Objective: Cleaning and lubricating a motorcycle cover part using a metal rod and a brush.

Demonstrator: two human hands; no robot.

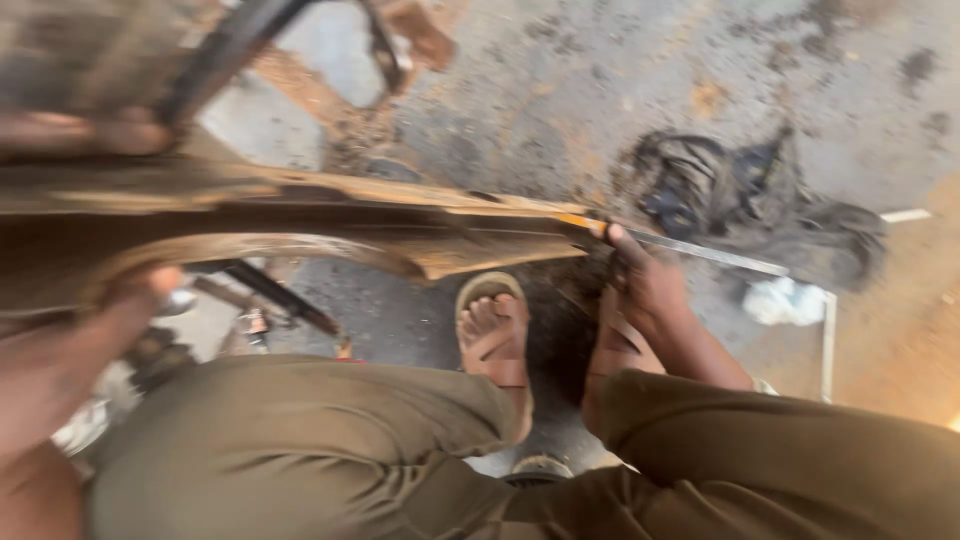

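Rusty metal, a long bar [300, 215], crosses above the knees, the left hand [70, 350] pressed under its near end (grip blurred, cannot tell), the right hand [645, 285] closed around a thin blade [700, 250] at its far tip.

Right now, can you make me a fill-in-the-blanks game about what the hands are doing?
1. The right hand grips a long thin metal ____ against the rusty metal piece.
2. The left hand rests on the rusty piece's ____ end.
3. The feet wear brown ____.

Missing words: blade; left; sandals
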